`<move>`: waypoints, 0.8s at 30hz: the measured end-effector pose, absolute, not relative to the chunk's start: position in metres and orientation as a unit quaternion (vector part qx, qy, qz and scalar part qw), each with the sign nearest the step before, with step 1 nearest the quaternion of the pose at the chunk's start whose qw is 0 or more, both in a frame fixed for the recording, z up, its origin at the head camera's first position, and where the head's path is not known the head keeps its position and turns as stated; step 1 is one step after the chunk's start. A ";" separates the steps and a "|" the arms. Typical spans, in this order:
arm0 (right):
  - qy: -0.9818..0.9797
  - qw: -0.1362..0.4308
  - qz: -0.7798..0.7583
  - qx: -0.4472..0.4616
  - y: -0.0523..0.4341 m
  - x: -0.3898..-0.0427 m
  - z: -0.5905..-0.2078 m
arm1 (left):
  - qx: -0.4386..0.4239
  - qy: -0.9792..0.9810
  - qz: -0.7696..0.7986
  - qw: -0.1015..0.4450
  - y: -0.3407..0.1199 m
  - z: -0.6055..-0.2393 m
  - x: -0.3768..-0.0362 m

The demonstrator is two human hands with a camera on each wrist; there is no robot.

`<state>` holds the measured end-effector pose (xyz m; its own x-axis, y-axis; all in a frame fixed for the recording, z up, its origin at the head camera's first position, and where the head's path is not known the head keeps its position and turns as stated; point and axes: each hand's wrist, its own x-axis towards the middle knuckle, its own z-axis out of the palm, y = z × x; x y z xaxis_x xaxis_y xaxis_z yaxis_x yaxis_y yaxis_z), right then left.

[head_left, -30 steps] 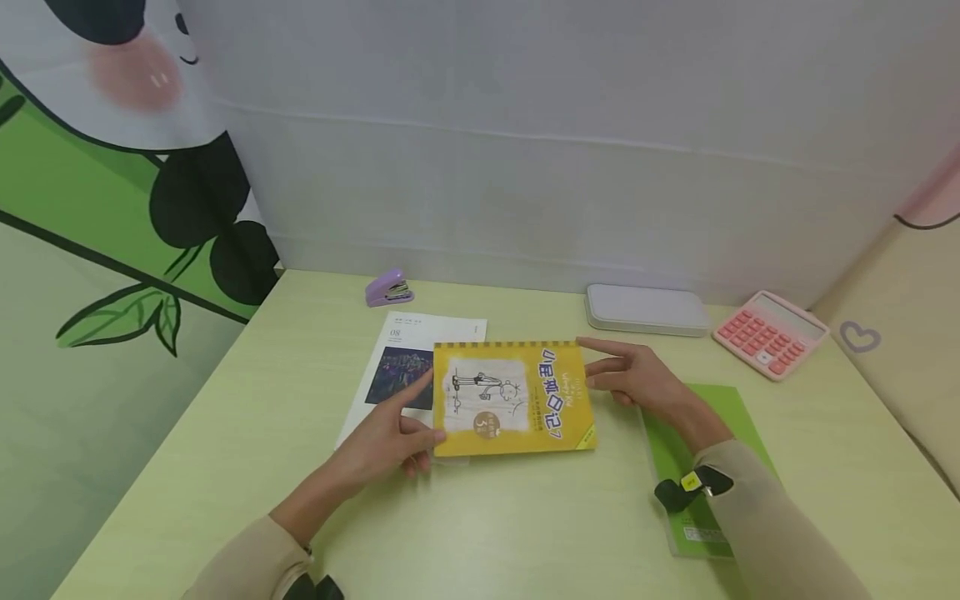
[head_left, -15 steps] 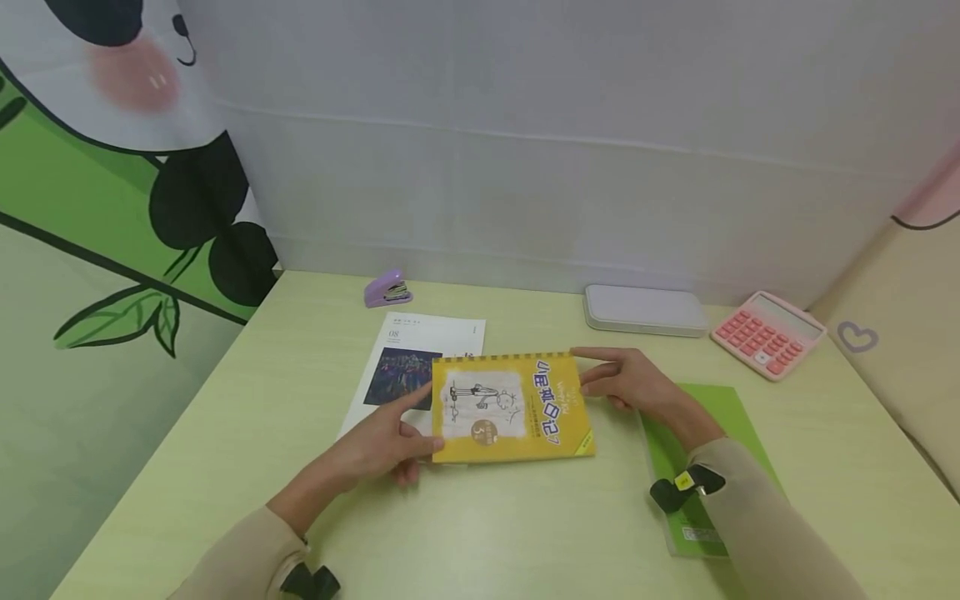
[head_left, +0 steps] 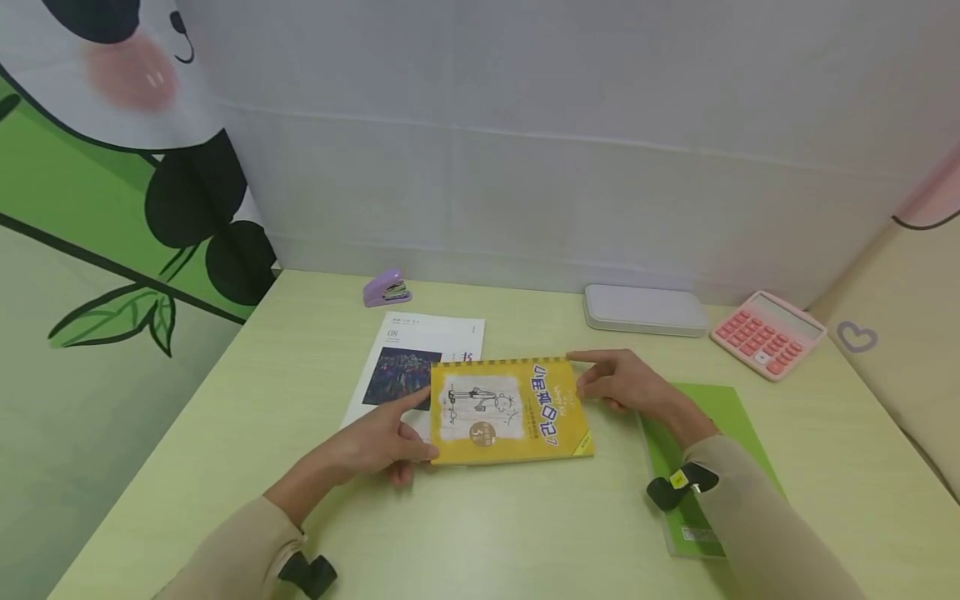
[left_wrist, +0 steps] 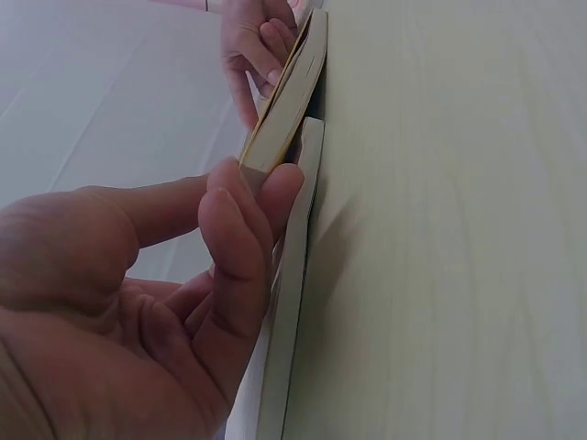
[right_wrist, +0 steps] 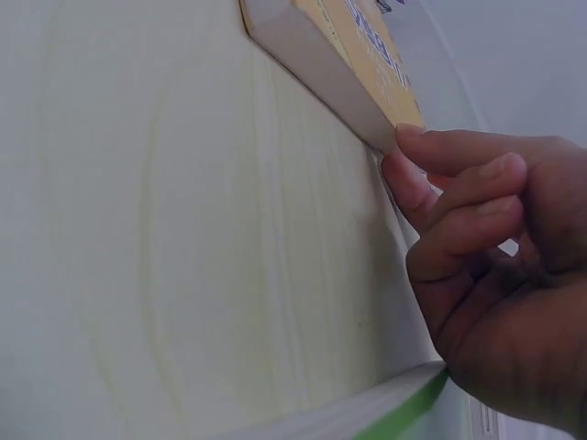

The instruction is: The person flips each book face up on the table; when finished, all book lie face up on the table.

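Note:
A yellow paperback book [head_left: 510, 412] with a cartoon figure on its cover lies sideways between both hands. My left hand [head_left: 367, 446] pinches its left edge between thumb and fingers. At the far right corner, my right hand [head_left: 630, 387] holds the book by thumb and finger, as the right wrist view also shows. Beneath the yellow book's left part is a white book [head_left: 431, 332] with a dark picture, partly covered. The left wrist view shows the yellow book's left end tilted up, resting over the white book [left_wrist: 284, 321].
A green book [head_left: 716, 417] lies under the right forearm. Along the back of the table [head_left: 525, 533] stand a purple stapler [head_left: 386, 290], a pale flat case [head_left: 645, 310] and a pink calculator [head_left: 769, 335]. A white cloth wall [head_left: 525, 167] rises behind.
Both hands have drawn the yellow book slightly toward the person and a little left. More of the white book's cover now shows behind it.

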<state>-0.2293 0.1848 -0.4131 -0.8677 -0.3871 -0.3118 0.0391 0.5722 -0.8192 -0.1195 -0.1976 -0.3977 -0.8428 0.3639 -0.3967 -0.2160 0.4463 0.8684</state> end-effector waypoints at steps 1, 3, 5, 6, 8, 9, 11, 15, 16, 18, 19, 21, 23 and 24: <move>0.855 0.237 -0.450 -0.102 0.184 -0.229 -0.413 | 0.047 0.805 0.523 0.277 -0.197 -0.398 -0.120; 0.856 0.237 -0.447 -0.104 0.184 -0.230 -0.413 | 0.050 0.807 0.520 0.277 -0.197 -0.397 -0.121; 0.858 0.236 -0.444 -0.106 0.183 -0.230 -0.413 | 0.052 0.811 0.513 0.276 -0.197 -0.397 -0.121; 0.858 0.236 -0.442 -0.108 0.183 -0.230 -0.413 | 0.052 0.814 0.508 0.275 -0.197 -0.396 -0.121; 0.860 0.238 -0.437 -0.110 0.182 -0.230 -0.413 | 0.052 0.821 0.497 0.274 -0.197 -0.395 -0.121; 0.861 0.239 -0.435 -0.111 0.181 -0.230 -0.413 | 0.051 0.825 0.492 0.274 -0.197 -0.394 -0.121; 0.861 0.243 -0.433 -0.113 0.181 -0.231 -0.413 | 0.048 0.830 0.483 0.274 -0.196 -0.393 -0.121; 0.862 0.248 -0.428 -0.112 0.180 -0.231 -0.412 | 0.045 0.840 0.468 0.270 -0.195 -0.391 -0.120; 0.862 0.249 -0.428 -0.111 0.180 -0.231 -0.412 | 0.044 0.842 0.465 0.268 -0.195 -0.391 -0.120; 0.862 0.249 -0.428 -0.109 0.179 -0.230 -0.411 | 0.041 0.846 0.461 0.265 -0.194 -0.391 -0.119; 0.863 0.249 -0.427 -0.110 0.179 -0.230 -0.410 | 0.039 0.847 0.460 0.264 -0.194 -0.391 -0.119; 0.866 0.242 -0.423 -0.110 0.178 -0.229 -0.409 | 0.033 0.850 0.456 0.262 -0.193 -0.391 -0.119; 0.873 0.229 -0.416 -0.110 0.178 -0.227 -0.406 | 0.028 0.855 0.448 0.259 -0.192 -0.390 -0.120; 0.877 0.220 -0.412 -0.110 0.178 -0.226 -0.404 | 0.027 0.860 0.441 0.255 -0.192 -0.390 -0.121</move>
<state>-0.2258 0.1781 -0.4037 -0.8793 -0.3746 -0.2941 -0.0125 0.6355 -0.7720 -0.1210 -0.1923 -0.3898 -0.8684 0.2720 -0.4146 -0.1779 0.6095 0.7725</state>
